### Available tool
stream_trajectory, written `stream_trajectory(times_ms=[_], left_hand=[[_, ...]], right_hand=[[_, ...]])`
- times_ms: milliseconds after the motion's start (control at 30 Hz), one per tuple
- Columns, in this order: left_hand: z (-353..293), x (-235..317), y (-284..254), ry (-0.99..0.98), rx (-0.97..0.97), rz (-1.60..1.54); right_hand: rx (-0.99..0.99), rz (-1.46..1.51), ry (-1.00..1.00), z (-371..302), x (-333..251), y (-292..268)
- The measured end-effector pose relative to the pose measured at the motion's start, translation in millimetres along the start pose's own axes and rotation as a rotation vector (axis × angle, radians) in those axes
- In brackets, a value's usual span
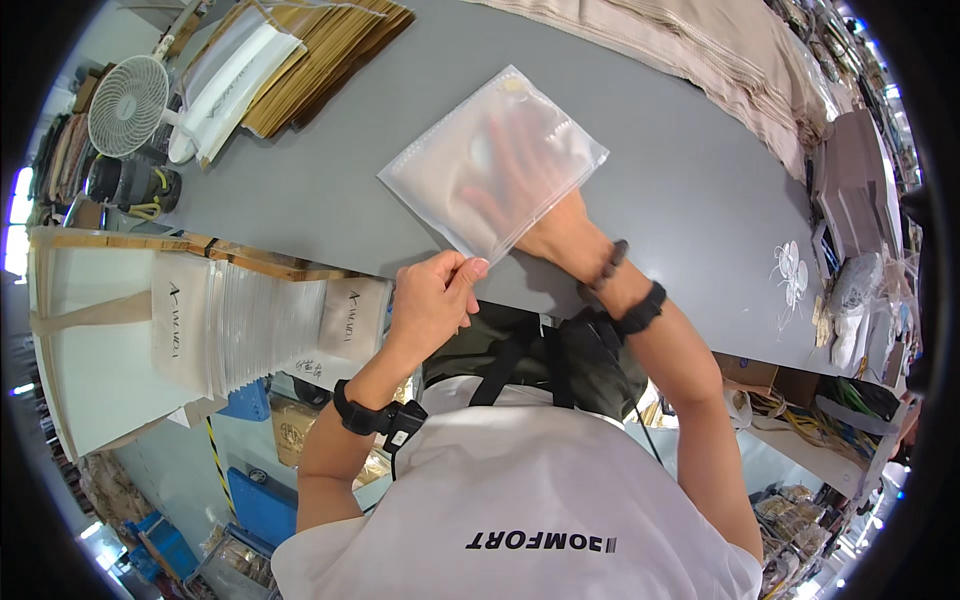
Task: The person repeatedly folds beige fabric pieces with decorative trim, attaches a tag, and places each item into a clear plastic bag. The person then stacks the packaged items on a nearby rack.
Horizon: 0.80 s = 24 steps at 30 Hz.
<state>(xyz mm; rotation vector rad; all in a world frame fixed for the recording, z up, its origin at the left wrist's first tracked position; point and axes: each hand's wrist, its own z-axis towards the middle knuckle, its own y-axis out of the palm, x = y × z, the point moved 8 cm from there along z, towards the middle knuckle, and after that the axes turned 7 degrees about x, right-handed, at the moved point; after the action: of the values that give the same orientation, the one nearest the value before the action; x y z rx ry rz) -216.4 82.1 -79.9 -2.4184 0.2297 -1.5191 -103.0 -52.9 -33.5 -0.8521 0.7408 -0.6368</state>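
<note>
A frosted, see-through zip bag [432, 172] lies at a slant over the grey table, its opening turned toward my right side. My right hand [556, 226] is pushed inside it up to about the wrist. Through the cloudy plastic its fingers look stretched out and spread, and a pale patch shows near them that I cannot make out. At the bag's near corner, my left hand [436, 302] pinches the edge between thumb and fingers, just over the table's front edge.
Brown paper envelopes [325, 70] are stacked at the far left, near a white fan [130, 105]. A box of upright frosted bags [265, 320] stands at my left. Beige fabric [690, 45] covers the far right, with white string tags [790, 275] nearer me.
</note>
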Motion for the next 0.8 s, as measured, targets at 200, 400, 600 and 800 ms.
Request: stream_trajectory(times_ms=[200,400,600,800], left_hand=[[-17,-24,-2,-0.107,0.056,-0.177],[-29,-21,9,-0.174,0.019,-0.164],[-20,38,12,0.247,-0.225,0.096],[31,118,-7,1.015,0.145,0.443]], right_hand=[[-0.1,0.144,-0.046,-47,-22,-13],[-0.136,0.227,-0.057,-51,-19,-7],[-0.052,0.05,-0.092,-50,9,-21],[0.036,-0.152,-0.101,-43,19,-18]])
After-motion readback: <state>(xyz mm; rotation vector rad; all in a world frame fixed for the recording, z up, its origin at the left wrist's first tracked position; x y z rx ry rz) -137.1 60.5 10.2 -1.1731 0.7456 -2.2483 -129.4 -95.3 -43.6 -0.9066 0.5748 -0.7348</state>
